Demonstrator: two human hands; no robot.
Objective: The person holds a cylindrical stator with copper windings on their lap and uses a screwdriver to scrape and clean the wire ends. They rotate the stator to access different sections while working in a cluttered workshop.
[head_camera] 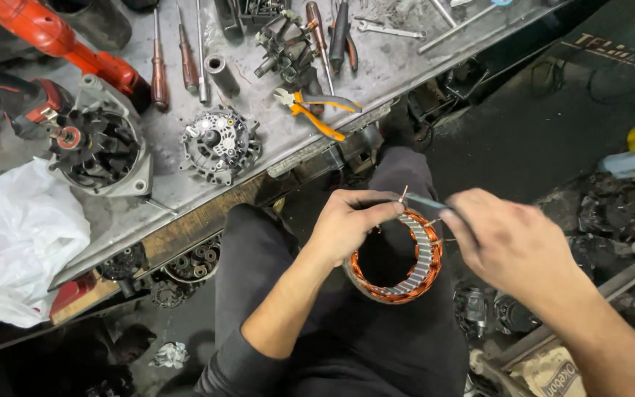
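Stator ring between hands, before workbench

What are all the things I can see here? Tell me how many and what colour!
stator ring: 1, copper windings with grey steel core, over the lap, held
thin tool: 1, bluish, at the ring's top edge
workbench: 1, grey metal, across the top
alternator housing: 1, silver, bench left
end cover: 1, grey, bench middle
pliers: 1, orange handles, bench edge
screwdrivers: 2, reddish-brown handles, bench top
socket: 1, silver, beside the screwdrivers
wrench: 1, silver, bench top right
power tool: 1, red, top left
plastic bag: 1, white, left
trousers: dark, below
left hand: 1, gripping the ring
right hand: 1, blurred, holding the thin tool
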